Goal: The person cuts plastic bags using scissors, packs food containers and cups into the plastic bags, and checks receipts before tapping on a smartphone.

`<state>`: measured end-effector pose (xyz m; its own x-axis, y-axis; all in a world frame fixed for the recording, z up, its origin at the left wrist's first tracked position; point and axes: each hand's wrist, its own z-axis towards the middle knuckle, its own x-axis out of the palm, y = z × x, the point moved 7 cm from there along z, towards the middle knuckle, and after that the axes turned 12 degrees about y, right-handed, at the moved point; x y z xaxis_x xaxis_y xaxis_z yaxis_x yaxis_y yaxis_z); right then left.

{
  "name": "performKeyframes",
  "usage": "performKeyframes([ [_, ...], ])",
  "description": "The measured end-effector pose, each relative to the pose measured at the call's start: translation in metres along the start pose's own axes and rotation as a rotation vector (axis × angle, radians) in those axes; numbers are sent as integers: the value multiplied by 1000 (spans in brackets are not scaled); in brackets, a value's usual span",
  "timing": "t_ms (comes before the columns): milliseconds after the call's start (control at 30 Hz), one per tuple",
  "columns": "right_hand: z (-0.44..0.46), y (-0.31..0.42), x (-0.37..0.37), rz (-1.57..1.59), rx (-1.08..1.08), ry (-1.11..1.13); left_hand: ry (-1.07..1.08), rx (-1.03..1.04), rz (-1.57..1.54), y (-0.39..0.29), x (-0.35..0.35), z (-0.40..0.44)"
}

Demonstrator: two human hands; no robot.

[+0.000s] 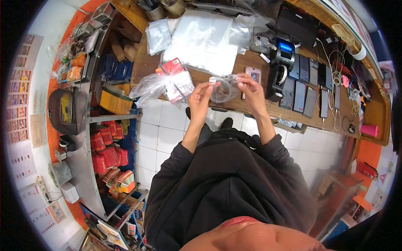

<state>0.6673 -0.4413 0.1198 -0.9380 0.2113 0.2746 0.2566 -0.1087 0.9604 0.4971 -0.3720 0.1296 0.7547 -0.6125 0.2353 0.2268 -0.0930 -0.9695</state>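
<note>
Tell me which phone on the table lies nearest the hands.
The pink-edged phone, lying alone by the right hand; the phones in rows lie beyond the black tape dispenser.

Right side: dark rectangular phones (pixel 310 102) in rough rows on brown wooden table (pixel 144 62); thin white cables (pixel 335 85) loosely looped among and beyond them. Bright pink, cup-shaped object (pixel 369 130) at table's right end. Left: red plastic-looking packets (pixel 111 158) piled on lower shelving; orange packets (pixel 75 72) higher up. Perforated metal canister (pixel 155 14), far left of table. White square-tiled floor (pixel 157 140) below.
</note>
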Motion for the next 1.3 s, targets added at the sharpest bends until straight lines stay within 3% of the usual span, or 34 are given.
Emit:
performKeyframes([
  [33,1,7,2,-49,-156,-27,-52,49,87,-1,-4,3],
  [67,3,3,5,-49,-156,-28,-51,49,87,3,-5,8],
  [167,11,1,14,-34,-176,-35,-129,418,556,-23,-3,15],
  [233,14,3,22,-334,-168,2,39,194,96,0,0,26],
  [333,23,-8,23,-272,-121,-12,83,116,-147,16,6,32],
  [467,27,-6,25,-315,-102,-50,93,-20,-75,34,6,32],
  [533,34,-27,23,-270,-51,34,137,27,188,33,11,38],
  [667,38,-56,9,-66,28,59,166,88,108,44,11,47],
  [733,36,-55,11,-14,84,147,-81,21,-142,56,-2,44],
  [833,31,-42,18,9,141,155,7,-246,-142,71,-4,45],
  [900,28,-44,27,196,100,237,116,-277,-99,81,-7,48],
  [1100,30,-77,11,368,148,5,118,-213,-127,67,6,49],
  [1200,29,-75,16,443,150,-34,-16,-176,-189,76,-3,54],
  [1233,25,-56,6,43,122,-34,20,-175,-194,74,-3,58],
  [1300,16,-30,-18,-265,-76,-87,47,-155,-86,69,-7,59],
])
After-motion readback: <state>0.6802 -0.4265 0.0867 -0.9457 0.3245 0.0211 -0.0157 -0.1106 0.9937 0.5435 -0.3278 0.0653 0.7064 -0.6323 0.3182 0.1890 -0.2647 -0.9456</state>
